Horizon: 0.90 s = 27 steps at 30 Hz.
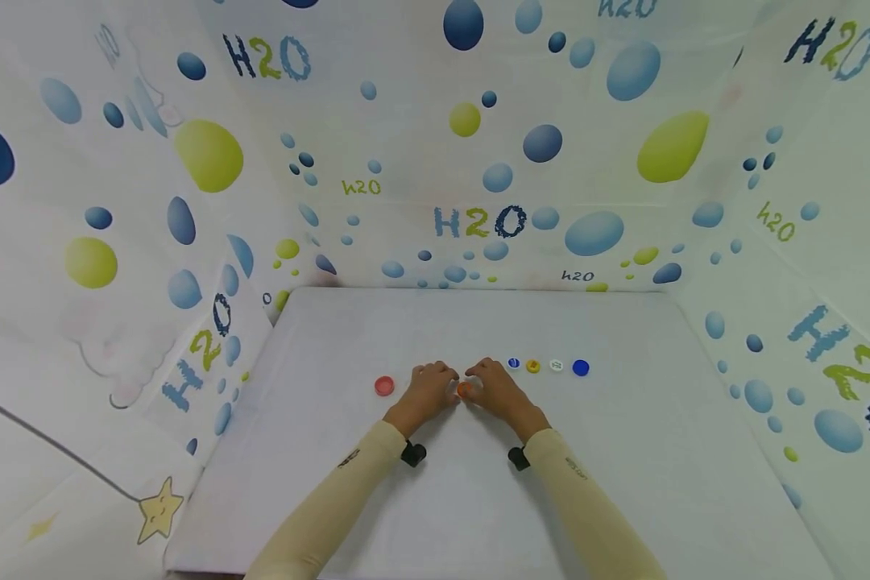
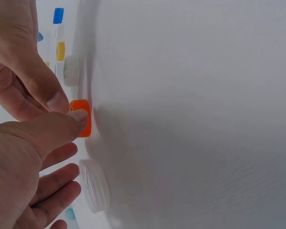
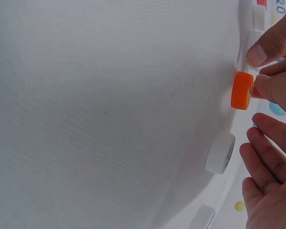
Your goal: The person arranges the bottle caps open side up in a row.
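A small orange bottle cap [image 1: 465, 390] sits between the two hands, its printed top showing in the right wrist view. My right hand [image 1: 499, 391] pinches the cap with thumb and index finger, the other fingers loosely spread. From the left, my left hand [image 1: 429, 392] is close, fingers relaxed; its thumb overlaps the cap in the left wrist view but appears apart from it in the right wrist view. Beside the left fingers is a clear ridged lid [image 2: 94, 186]. A white cap [image 3: 220, 152] with dark print lies near the right fingers.
A red cap [image 1: 384, 386] lies left of the left hand. To the right of the hands stretches a row: a blue-and-white cap [image 1: 513, 363], a yellow cap [image 1: 532, 366], a white printed cap [image 1: 556, 366] and a blue cap [image 1: 581, 368]. Patterned sheets surround the white table [image 1: 471, 499].
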Tool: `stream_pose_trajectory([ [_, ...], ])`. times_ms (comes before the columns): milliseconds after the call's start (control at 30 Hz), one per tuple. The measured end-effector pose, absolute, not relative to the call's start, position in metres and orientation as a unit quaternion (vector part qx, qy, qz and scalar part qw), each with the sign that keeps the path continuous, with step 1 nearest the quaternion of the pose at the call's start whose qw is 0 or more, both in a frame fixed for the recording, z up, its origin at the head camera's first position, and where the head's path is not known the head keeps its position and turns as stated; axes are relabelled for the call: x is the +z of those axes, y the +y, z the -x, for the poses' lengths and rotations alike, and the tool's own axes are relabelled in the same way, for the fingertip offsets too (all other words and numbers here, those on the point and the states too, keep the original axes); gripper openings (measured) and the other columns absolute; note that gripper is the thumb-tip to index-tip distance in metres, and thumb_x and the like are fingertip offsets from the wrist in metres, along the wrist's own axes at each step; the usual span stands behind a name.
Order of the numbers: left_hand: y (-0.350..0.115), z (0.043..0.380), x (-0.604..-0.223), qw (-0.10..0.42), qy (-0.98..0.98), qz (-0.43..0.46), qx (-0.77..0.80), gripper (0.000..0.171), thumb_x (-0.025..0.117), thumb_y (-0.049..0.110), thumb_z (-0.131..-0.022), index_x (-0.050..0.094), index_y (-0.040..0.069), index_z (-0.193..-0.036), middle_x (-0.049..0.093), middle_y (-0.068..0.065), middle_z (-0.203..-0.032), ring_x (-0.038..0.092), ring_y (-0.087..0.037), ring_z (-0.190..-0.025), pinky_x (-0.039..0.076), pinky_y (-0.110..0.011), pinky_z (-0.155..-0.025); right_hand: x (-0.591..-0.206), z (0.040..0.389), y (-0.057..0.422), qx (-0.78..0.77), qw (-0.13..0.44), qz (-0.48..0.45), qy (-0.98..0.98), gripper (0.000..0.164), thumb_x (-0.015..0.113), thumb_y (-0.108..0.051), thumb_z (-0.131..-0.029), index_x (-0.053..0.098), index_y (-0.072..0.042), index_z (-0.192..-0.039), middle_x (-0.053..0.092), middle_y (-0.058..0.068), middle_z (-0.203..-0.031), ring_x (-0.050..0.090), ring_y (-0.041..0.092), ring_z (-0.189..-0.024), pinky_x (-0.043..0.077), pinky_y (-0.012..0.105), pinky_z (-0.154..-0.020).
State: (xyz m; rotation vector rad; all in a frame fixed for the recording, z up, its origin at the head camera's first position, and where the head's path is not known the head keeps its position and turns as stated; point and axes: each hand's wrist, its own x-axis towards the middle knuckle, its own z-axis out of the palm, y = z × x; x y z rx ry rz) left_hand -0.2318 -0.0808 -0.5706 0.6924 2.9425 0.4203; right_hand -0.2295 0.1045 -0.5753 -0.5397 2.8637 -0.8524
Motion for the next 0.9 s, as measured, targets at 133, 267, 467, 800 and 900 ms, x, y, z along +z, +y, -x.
stream_pose_trajectory([
  [133,-0.0804,0.2319,-0.5715,0.042,0.962,-0.230,0.141,0.036,0.079,0.028,-0.097,0.072,0.010,-0.127,0.066,-0.011,-0.129,0.061,-0.032,-0.125,0.041,-0.055,-0.109,-0.5749,0.2275,0.1032,-0.281,0.049,0.178,0.942,0.035,0.079,-0.023,-0.097,0.072,-0.004,-0.126,0.063,0.011,-0.126,0.057,0.030,-0.126,0.045,0.046,-0.114],
  [267,-0.0791,0.2326,-0.5740,0.039,0.963,-0.231,0.135,0.030,0.079,0.028,-0.096,0.074,0.013,-0.121,0.067,-0.009,-0.125,0.062,-0.031,-0.120,0.041,-0.054,-0.107,-0.5765,0.2261,0.1008,-0.290,0.047,0.188,0.937,0.030,0.077,-0.018,-0.098,0.074,-0.002,-0.122,0.063,0.010,-0.120,0.058,0.031,-0.121,0.047,0.047,-0.111],
  [467,-0.0773,0.2331,-0.5761,0.033,0.965,-0.231,0.119,0.025,0.079,0.029,-0.097,0.075,0.014,-0.117,0.068,-0.007,-0.123,0.063,-0.029,-0.118,0.042,-0.053,-0.105,-0.5804,0.2260,0.0984,-0.285,0.047,0.181,0.940,0.026,0.076,-0.019,-0.099,0.076,-0.003,-0.120,0.063,0.008,-0.118,0.058,0.029,-0.120,0.048,0.045,-0.109],
  [800,-0.0733,0.2344,-0.5768,0.020,0.968,-0.232,0.090,0.024,0.077,0.030,-0.099,0.074,0.015,-0.116,0.069,-0.006,-0.120,0.065,-0.028,-0.114,0.043,-0.053,-0.106,-0.5785,0.2259,0.1002,-0.274,0.041,0.191,0.942,0.027,0.076,-0.018,-0.099,0.076,0.000,-0.119,0.064,0.010,-0.119,0.059,0.030,-0.119,0.049,0.045,-0.108],
  [900,-0.0724,0.2337,-0.5760,0.015,0.969,-0.231,0.088,0.022,0.077,0.029,-0.099,0.075,0.014,-0.115,0.070,-0.006,-0.118,0.065,-0.028,-0.113,0.043,-0.053,-0.105,-0.5788,0.2256,0.1003,-0.272,0.041,0.191,0.942,0.027,0.076,-0.018,-0.099,0.076,0.000,-0.119,0.064,0.011,-0.119,0.059,0.030,-0.119,0.049,0.045,-0.107],
])
